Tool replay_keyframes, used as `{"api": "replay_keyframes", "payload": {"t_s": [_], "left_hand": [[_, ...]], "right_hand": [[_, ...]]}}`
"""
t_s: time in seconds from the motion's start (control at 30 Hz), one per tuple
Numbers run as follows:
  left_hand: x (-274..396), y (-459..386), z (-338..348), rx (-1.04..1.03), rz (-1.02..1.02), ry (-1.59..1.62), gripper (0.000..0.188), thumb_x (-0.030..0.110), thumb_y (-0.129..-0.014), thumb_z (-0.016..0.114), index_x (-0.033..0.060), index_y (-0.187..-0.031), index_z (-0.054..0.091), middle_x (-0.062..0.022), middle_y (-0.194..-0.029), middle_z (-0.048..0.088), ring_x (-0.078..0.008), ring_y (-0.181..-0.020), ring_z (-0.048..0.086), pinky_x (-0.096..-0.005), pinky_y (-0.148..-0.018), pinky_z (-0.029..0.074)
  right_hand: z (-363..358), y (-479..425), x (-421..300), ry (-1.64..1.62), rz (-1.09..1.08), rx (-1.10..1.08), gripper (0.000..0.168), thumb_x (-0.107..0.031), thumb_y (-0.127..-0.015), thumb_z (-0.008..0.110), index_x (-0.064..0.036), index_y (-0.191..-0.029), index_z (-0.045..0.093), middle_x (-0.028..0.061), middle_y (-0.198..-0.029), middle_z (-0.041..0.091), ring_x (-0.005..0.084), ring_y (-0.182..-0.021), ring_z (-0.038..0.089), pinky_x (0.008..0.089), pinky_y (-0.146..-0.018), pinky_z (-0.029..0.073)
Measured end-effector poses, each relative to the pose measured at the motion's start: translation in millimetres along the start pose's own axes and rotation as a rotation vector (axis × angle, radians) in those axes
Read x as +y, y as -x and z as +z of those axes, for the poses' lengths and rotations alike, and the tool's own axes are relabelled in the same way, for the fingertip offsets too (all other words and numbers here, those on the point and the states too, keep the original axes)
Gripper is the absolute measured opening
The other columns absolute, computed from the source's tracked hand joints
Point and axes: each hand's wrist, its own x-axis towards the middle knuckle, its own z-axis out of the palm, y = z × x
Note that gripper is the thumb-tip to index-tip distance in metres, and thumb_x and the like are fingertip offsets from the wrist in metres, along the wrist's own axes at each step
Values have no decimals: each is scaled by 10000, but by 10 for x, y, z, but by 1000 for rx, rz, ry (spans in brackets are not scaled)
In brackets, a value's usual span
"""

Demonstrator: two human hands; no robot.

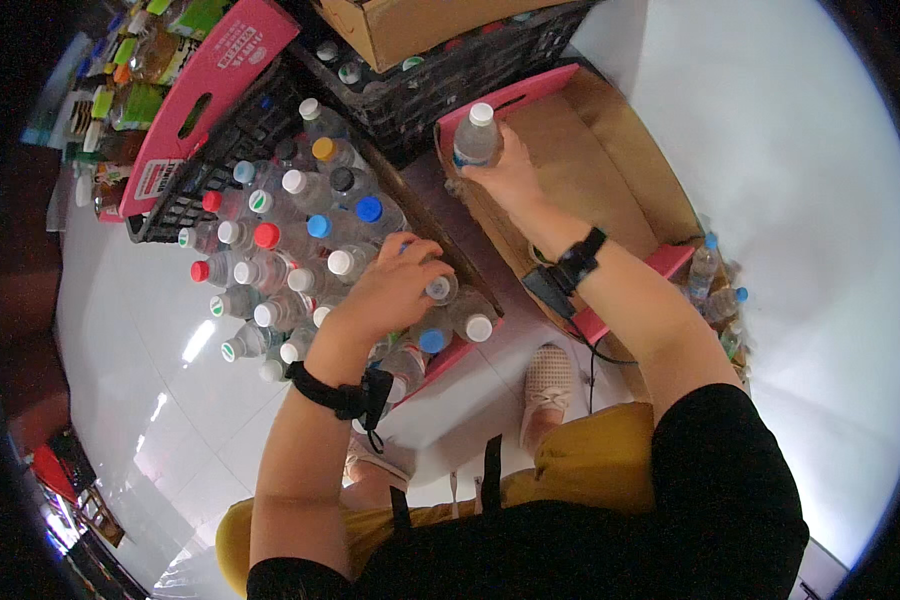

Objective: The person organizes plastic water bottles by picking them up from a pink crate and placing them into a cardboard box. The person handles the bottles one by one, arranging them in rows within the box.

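Observation:
In my right hand point(510, 176) is a clear plastic bottle point(477, 139) with a white cap, held upright at the far left corner of an open cardboard box point(607, 150) with pink ends. My left hand point(394, 289) reaches over many capped plastic bottles point(311, 191) packed in a box to the left. Its fingers curl round the top of a clear bottle point(441, 288) near that box's right side; how firmly they grip is hard to see. A white-capped bottle point(478, 327) and a blue-capped one point(431, 340) stand just nearer to me.
Behind the boxes stands a black plastic crate point(450, 90) of bottles with a cardboard carton point(397, 30) on top. A pink panel point(210, 105) borders drink bottles at the upper left. Small bottles point(705, 270) are beside the right box. My shoe point(547, 382) is between the boxes.

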Motion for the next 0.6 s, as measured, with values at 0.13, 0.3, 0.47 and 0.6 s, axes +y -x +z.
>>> {"api": "replay_keyframes", "payload": {"t_s": [0.13,0.3,0.47,0.6], "left_hand": [[-16,10,6,3,11,-9,518,121,-780,843,177,-1280,722,-80,-1435,586,-393,-1394,433,-493,-1182,432],[-23,-7,6,28,22,-14,474,77,-788,761,155,-1255,744,-75,-1420,606,-386,-1408,442,-476,-1156,464],[-31,-32,-12,3,24,-20,486,114,-791,808,178,-1268,735,-71,-1415,604,-391,-1396,437,-488,-1179,430],[-21,-45,-32,-34,4,-22,510,134,-788,834,184,-1284,724,-70,-1427,597,-396,-1398,431,-498,-1197,409]], "right_hand": [[-839,99,-166,334,-338,-200,787,-345,-794,873,-103,-1454,521,214,-1334,637,431,-1331,561,504,-1046,539],[-1733,453,-162,731,-71,-546,576,-365,-821,837,-83,-1282,637,213,-1248,656,423,-1176,644,518,-977,563],[-1712,636,53,595,-185,-524,437,-327,-799,851,-58,-1091,670,193,-1072,667,411,-1010,672,478,-866,559],[-1638,463,109,504,-307,-409,392,-259,-791,860,-45,-1026,631,191,-1000,639,428,-947,659,489,-824,546]]}}
